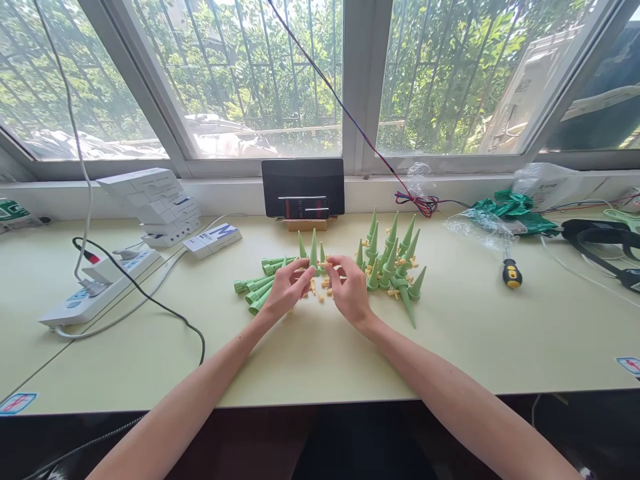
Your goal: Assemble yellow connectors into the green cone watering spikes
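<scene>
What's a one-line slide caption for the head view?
Left hand holds a green cone upright, right hand a small tan peg, with more cones clustered at right.

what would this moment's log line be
left hand: holding green cone | right hand: pinching yellow peg | below: loose pegs on table
</scene>
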{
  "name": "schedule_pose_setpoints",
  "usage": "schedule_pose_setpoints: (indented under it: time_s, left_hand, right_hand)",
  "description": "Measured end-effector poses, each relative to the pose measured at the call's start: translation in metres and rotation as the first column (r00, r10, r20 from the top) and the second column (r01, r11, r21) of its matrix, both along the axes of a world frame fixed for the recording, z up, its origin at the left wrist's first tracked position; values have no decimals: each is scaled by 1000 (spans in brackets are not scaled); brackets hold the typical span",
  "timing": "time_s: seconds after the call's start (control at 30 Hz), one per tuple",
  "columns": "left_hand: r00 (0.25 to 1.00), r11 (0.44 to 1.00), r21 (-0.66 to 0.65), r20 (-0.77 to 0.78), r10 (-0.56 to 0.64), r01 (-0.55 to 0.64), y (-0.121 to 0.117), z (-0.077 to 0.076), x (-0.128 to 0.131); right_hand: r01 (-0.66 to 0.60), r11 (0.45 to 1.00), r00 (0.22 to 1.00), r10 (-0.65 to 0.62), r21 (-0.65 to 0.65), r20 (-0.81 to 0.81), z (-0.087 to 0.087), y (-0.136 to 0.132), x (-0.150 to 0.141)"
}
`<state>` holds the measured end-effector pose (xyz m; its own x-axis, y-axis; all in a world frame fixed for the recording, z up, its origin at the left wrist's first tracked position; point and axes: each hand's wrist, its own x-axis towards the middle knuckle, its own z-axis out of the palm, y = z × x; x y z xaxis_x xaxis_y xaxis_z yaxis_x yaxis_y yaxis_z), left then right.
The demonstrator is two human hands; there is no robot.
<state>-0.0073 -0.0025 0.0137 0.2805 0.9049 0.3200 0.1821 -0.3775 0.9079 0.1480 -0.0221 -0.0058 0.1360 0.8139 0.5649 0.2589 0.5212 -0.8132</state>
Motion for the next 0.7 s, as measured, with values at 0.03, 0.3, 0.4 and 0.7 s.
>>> schedule_pose_setpoints:
  time_s: [0.03, 0.3, 0.4, 0.7]
  left_hand:
    - [1000, 1000, 1, 2, 0, 0, 0, 0, 0]
    - [1000, 1000, -7, -2, -13, 13, -2, 3, 1]
    - [1000, 1000, -8, -3, -12, 12, -3, 4, 2]
    - [1000, 1000, -21, -8, -18, 17, -2, 4, 2]
  right_hand:
    - [-4, 1000, 1000, 4, -8, -5, 0, 0, 0]
    - [-18, 997, 999, 16, -76, -28, 2, -1, 0]
    - [-19, 995, 999, 16, -97, -29, 3, -1, 1]
    - [-46, 993, 999, 42, -112, -33, 2, 1, 2]
